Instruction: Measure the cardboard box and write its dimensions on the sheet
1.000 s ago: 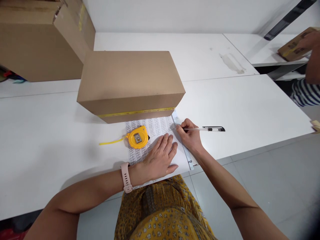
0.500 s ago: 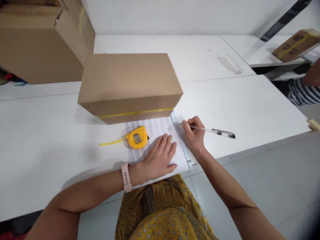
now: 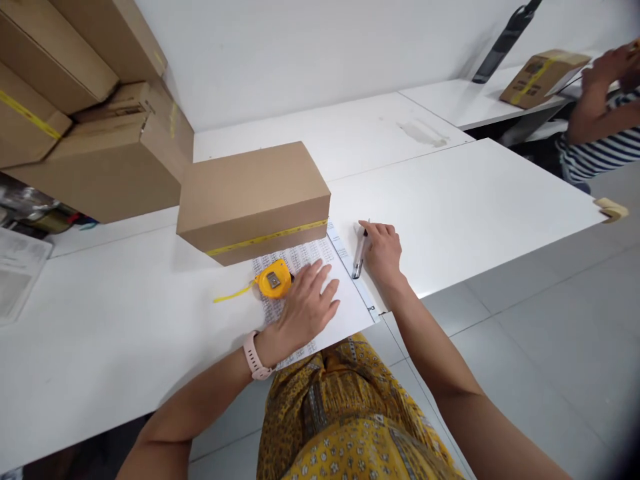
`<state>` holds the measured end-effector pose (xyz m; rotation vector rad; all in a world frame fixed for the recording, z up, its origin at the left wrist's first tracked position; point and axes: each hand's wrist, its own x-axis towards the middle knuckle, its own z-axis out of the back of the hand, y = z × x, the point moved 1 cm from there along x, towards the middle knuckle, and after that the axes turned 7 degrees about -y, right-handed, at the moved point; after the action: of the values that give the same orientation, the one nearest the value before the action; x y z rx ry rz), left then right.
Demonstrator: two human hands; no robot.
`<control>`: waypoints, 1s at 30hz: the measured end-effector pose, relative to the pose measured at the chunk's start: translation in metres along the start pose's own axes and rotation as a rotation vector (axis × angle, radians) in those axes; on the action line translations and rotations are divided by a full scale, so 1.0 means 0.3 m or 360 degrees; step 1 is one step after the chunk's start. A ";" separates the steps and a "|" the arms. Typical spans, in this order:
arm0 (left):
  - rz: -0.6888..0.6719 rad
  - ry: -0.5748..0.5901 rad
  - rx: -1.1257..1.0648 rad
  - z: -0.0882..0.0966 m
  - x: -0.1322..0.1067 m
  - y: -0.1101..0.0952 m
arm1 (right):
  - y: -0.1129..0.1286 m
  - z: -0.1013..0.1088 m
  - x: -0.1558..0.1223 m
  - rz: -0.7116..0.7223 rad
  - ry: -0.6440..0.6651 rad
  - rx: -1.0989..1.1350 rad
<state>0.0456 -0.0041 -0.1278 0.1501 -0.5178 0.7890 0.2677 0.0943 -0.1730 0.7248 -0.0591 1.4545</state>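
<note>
My left hand (image 3: pixel 307 303) lies flat on a sheet of paper covered in handwriting (image 3: pixel 345 300), fingers spread, with a pink watch band at the wrist. Close to its fingertips sits a yellow tape measure (image 3: pixel 274 279), a short piece of its tape pulled out leftward. My right hand (image 3: pixel 384 250) is at the sheet's right edge, fingers curled around the upper part of a clear pen (image 3: pixel 359 257). The pen's black end points back toward me. A brown cardboard box (image 3: pixel 253 193) with a yellow tape strip stands just beyond the papers, over their far edge.
Several large cardboard boxes (image 3: pixel 115 163) are piled at the left by the wall. A clear plastic container (image 3: pixel 20 273) is at the left edge. At the far right are a small box (image 3: pixel 537 80), a dark bottle (image 3: pixel 503 47) and another person in a striped sleeve (image 3: pixel 605 147).
The view has turned left. The pen has swung in my right hand from pointing out rightward to lying along the paper's edge. My left hand has shifted slightly closer to the tape measure.
</note>
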 end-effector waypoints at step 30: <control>0.1368 0.0452 -0.1657 0.374 -0.186 0.097 | 0.224 0.323 -0.249 -0.0700 0.1271 0.2152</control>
<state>-0.0513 -0.0550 -0.0603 -1.2028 -0.6642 1.2388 0.2324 -0.0211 -0.1032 1.0321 1.7168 1.1115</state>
